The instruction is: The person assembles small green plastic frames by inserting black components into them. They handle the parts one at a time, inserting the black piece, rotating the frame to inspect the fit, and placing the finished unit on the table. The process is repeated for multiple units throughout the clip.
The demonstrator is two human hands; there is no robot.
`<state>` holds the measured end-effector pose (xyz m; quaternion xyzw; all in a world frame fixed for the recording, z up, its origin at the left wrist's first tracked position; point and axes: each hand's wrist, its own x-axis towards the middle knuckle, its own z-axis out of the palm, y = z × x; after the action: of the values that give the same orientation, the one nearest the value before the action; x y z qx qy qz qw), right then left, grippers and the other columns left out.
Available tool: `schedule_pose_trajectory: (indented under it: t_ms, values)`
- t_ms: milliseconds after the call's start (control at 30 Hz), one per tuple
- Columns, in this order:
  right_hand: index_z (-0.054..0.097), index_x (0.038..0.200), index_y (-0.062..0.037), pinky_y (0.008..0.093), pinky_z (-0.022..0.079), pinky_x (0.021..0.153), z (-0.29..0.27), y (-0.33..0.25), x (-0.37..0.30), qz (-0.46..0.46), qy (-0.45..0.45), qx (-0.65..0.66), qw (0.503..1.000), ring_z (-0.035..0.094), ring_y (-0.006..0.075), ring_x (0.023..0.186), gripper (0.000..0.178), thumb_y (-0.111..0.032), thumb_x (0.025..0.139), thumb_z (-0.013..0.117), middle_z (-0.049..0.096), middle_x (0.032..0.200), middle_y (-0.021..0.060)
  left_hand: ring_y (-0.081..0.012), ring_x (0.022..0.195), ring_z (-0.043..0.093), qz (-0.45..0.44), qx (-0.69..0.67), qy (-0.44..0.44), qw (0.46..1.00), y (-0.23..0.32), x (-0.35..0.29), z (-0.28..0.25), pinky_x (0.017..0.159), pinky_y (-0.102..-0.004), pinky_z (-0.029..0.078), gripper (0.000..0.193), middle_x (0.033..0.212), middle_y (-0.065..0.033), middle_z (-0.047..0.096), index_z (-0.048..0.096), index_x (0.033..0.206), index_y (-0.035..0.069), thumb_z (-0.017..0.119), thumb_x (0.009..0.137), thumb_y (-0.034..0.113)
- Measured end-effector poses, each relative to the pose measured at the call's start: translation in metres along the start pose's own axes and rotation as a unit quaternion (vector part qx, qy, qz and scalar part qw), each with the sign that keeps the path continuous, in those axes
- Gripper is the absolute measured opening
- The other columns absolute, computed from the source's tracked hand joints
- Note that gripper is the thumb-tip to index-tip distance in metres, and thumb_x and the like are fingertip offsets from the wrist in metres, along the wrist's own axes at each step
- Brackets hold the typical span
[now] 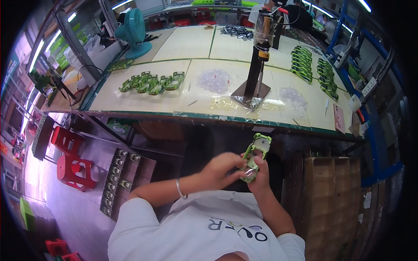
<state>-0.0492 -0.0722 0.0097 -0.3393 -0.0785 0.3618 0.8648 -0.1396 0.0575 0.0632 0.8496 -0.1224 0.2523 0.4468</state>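
Note:
In front of my chest, a green plastic toy car shell (pixel 260 143) is held tilted, its open, hollow side showing. My right hand (pixel 260 176) wraps round its lower right side, thumb lying over the edge. From the left, my left hand (pixel 224 168) closes its fingers on the shell's left edge; a small piece between those fingertips cannot be made out. Something clear and shiny shows at the shell's lower end. Beyond both hands, on the table, lie a pile of small clear plastic pieces (pixel 213 80) and a second clear pile (pixel 293 99).
An upright screwdriving tool (pixel 261 48) stands on a metal base plate (pixel 251 93). Green shells (pixel 152 82) sit at the table's left, more shells (pixel 301 63) at the right. A teal fan (pixel 132 32), red stools (pixel 75 169), a compartment tray (pixel 126 180) and cardboard boxes (pixel 333 195) surround me.

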Motion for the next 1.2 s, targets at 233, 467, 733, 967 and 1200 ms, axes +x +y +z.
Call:
schedule_pose_trajectory:
  t_ms: [233, 467, 733, 967, 1200]
  values:
    - [0.036, 0.111, 0.0001, 0.0324, 0.050, 0.066, -0.015, -0.053, -0.001, 0.032, -0.047, -0.024, 0.998, 0.057, 0.0228, 0.076, 0.050, -0.020, 0.070, 0.057, 0.053, 0.090, 0.0164, -0.0329, 0.082, 0.053, -0.054, 0.364, 0.129, 0.921, -0.156, 0.099, -0.105, 0.074, -0.0361, 0.042, 0.018, 0.090, -0.0172, 0.056, 0.056, 0.090, -0.001, 0.054, 0.072, 0.002]
    - [0.040, 0.105, -0.0015, 0.0292, 0.048, 0.061, -0.029, -0.076, 0.004, 0.061, 0.007, -0.025, 0.998, 0.055, 0.0174, 0.073, 0.046, -0.019, 0.069, 0.062, 0.052, 0.087, 0.0116, -0.0348, 0.075, 0.051, -0.001, 0.498, -0.023, 0.867, -0.224, 0.105, -0.118, 0.065, -0.0414, 0.041, 0.013, 0.077, -0.0180, 0.053, 0.053, 0.078, -0.002, 0.041, 0.074, 0.000]
    - [0.043, 0.101, -0.0006, 0.0249, 0.046, 0.054, -0.017, -0.037, 0.023, 0.019, -0.054, 0.100, 0.993, 0.053, 0.0123, 0.063, 0.044, -0.018, 0.067, 0.064, 0.053, 0.080, 0.0066, -0.0332, 0.078, 0.054, -0.067, 0.516, 0.015, 0.854, -0.209, 0.098, -0.117, 0.072, -0.0368, 0.042, 0.020, 0.085, -0.0206, 0.057, 0.055, 0.087, -0.007, 0.047, 0.079, 0.009]
    - [0.044, 0.097, -0.0019, 0.0257, 0.044, 0.047, 0.002, 0.004, 0.020, 0.001, -0.088, 0.160, 0.983, 0.053, 0.0139, 0.058, 0.041, -0.017, 0.065, 0.064, 0.052, 0.073, 0.0067, -0.0278, 0.066, 0.052, -0.134, 0.510, 0.001, 0.850, -0.186, 0.109, -0.111, 0.062, -0.0373, 0.042, 0.017, 0.075, -0.0160, 0.056, 0.053, 0.077, -0.005, 0.051, 0.079, 0.011]
    - [0.044, 0.096, -0.0022, 0.0261, 0.043, 0.045, 0.000, 0.008, 0.001, 0.021, -0.090, 0.101, 0.991, 0.052, 0.0150, 0.057, 0.042, -0.019, 0.064, 0.065, 0.051, 0.073, 0.0062, -0.0192, 0.063, 0.051, -0.160, 0.433, 0.076, 0.884, -0.179, 0.113, -0.128, 0.057, -0.0300, 0.042, 0.019, 0.076, -0.0108, 0.057, 0.054, 0.088, -0.004, 0.055, 0.080, 0.013]
